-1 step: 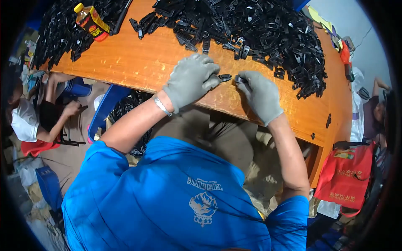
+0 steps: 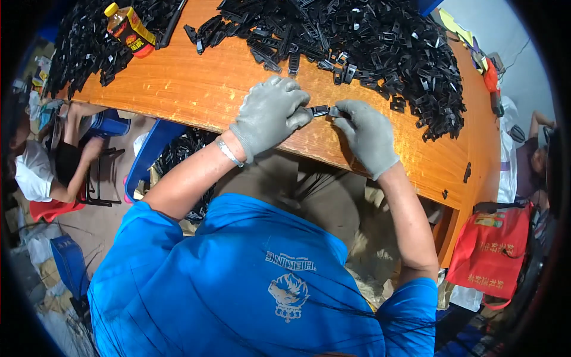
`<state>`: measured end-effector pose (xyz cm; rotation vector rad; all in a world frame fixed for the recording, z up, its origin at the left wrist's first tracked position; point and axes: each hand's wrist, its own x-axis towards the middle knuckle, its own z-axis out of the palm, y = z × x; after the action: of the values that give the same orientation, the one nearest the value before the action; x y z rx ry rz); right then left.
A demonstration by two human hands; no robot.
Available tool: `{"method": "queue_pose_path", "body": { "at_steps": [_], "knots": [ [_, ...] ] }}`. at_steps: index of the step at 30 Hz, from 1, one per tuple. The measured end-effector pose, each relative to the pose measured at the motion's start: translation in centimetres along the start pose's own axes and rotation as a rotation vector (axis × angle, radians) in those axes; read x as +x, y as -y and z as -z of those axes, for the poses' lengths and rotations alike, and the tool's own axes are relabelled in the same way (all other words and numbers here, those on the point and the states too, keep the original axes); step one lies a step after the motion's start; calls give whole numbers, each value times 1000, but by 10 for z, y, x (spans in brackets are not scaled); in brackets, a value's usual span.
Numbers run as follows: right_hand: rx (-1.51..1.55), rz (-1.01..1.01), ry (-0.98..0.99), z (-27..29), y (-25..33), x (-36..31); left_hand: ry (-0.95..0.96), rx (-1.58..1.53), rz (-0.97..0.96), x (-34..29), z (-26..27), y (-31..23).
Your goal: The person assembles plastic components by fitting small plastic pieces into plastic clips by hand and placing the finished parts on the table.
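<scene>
Head view: right hand [image 2: 371, 135] pinches a piece [image 2: 334, 111], now nearer the black clip [image 2: 320, 110] left hand [image 2: 267, 116] grips.

Head view: left fisheye, worn on the person's head, looks steeply down at close range, blue shirt [image 2: 232, 268] filling the lower foreground, left hand [image 2: 270, 112] and right hand [image 2: 372, 135] mid-view, bench [image 2: 178, 89] beyond, straight edges bowing rimward.

The gray-gloved left hand [image 2: 270, 114] holds a black plastic clip [image 2: 320, 110] pointing toward three o'clock; the gray-gloved right hand [image 2: 367, 135] pinches a small piece [image 2: 334, 111] at its end. Black parts [image 2: 380, 47] heap the wooden surface [image 2: 178, 89] at one o'clock, a yellow-capped bottle [image 2: 132, 34] near ten-thirty.
</scene>
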<state>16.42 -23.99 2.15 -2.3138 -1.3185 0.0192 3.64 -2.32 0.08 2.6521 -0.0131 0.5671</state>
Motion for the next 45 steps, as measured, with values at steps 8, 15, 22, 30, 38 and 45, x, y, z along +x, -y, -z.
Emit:
{"method": "queue_pose_path", "body": {
  "at_steps": [8,15,22,30,38,45],
  "knots": [
    [165,44,-22,-21,-12,21,50,43,46,-5,-10,11],
    [53,242,29,-32,-4,39,-34,48,18,-2,-17,13],
    [236,280,159,-45,29,37,185,32,86,-53,56,42],
    [-28,8,-319,-26,-23,69,38,41,43,-38,96,62],
    [-294,-12,-152,-33,-25,65,-79,340,2,23,34,78],
    [-284,29,-8,-12,-9,20,101,365,36,11,31,63]
  ]
}}
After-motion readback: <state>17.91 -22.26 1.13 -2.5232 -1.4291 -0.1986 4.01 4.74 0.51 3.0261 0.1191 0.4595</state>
